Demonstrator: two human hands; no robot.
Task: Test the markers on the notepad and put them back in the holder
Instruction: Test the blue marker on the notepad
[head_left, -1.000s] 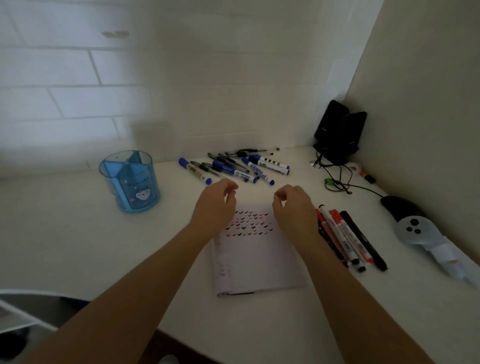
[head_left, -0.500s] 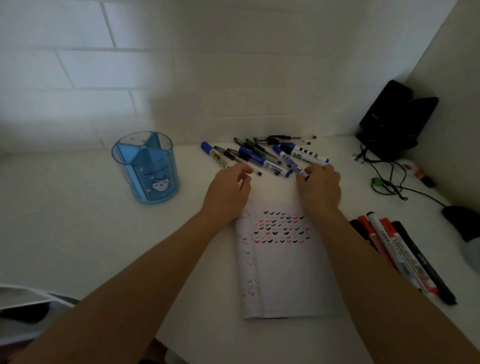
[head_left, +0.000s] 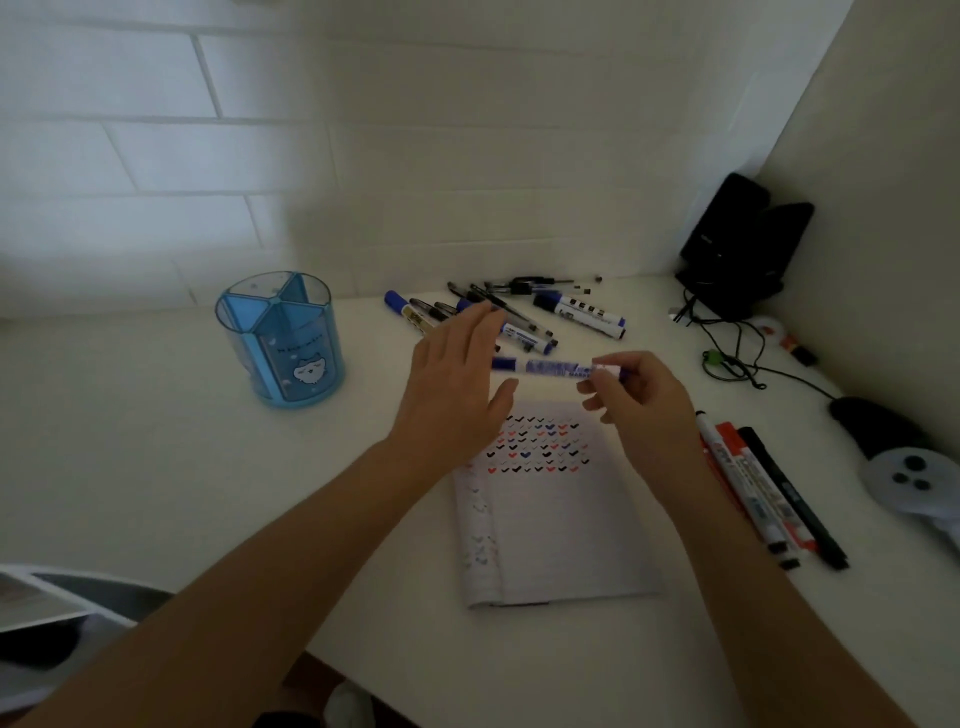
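A white desk (head_left: 156, 467) is filling a tiled corner. Above the notepad's (head_left: 561, 530) far edge, the right hand (head_left: 639, 400) is pinching a blue marker (head_left: 550, 366) level by one end, while the left hand (head_left: 452, 379), flat and empty, is nearing its other end, likely to uncap it. Half a second earlier both were down at the pile (head_left: 519, 312) beyond the notepad.

One holder (head_left: 280, 364), one notepad (head_left: 561, 519), one marker (head_left: 550, 366) aloft, piled pens (head_left: 511, 310) too tangled to count
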